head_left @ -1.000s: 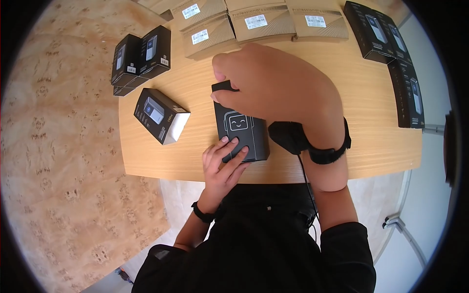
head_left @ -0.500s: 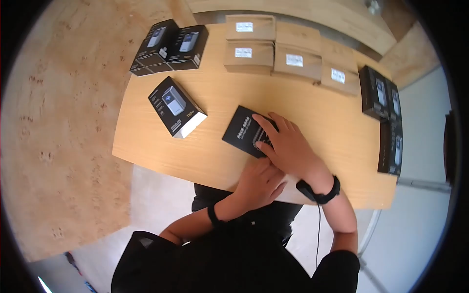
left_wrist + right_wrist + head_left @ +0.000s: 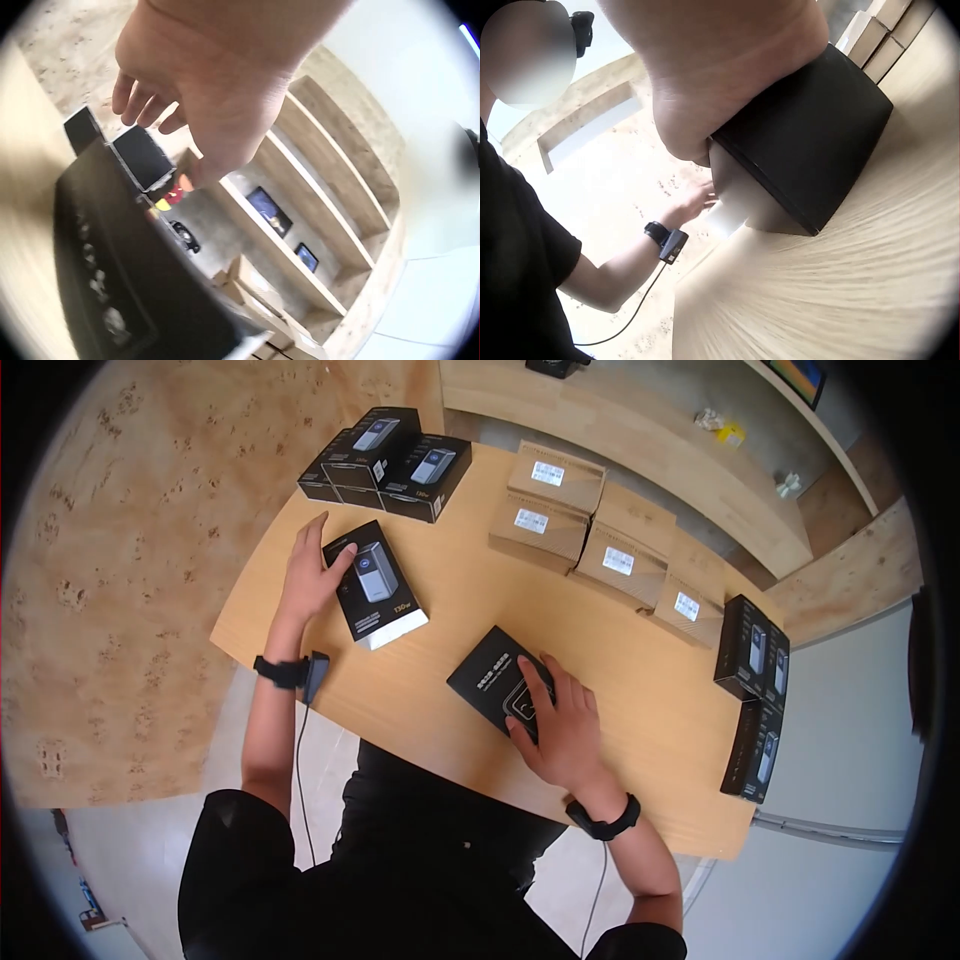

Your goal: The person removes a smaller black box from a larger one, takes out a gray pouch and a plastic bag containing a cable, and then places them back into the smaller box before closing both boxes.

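Note:
My right hand [image 3: 563, 730] rests on a black box [image 3: 490, 670] with white lettering and a line-drawn face on top, partly hidden by the fingers. In the right wrist view the palm [image 3: 727, 75] lies over this black box [image 3: 802, 142], which sits on the tabletop. My left hand [image 3: 312, 580] is at the left edge of another black box [image 3: 378, 585], printed with a grey device and with a white end. Its fingers stretch out past the edge, the thumb over the printed face. In the left wrist view this box [image 3: 127, 262] stands close below the hand [image 3: 202, 97].
Stacked black printed boxes [image 3: 385, 460] stand at the table's back left. Several brown cartons [image 3: 545, 520] with white labels line the back edge. More black boxes [image 3: 755, 660] are at the right edge. Cables [image 3: 301, 780] hang from the wrist cameras. Shelves [image 3: 640, 450] stand behind the table.
My left hand has left the face-printed box and moved left to the box with the white end. The face-printed box has turned on the table; my right hand stays on it. The head view has shifted.

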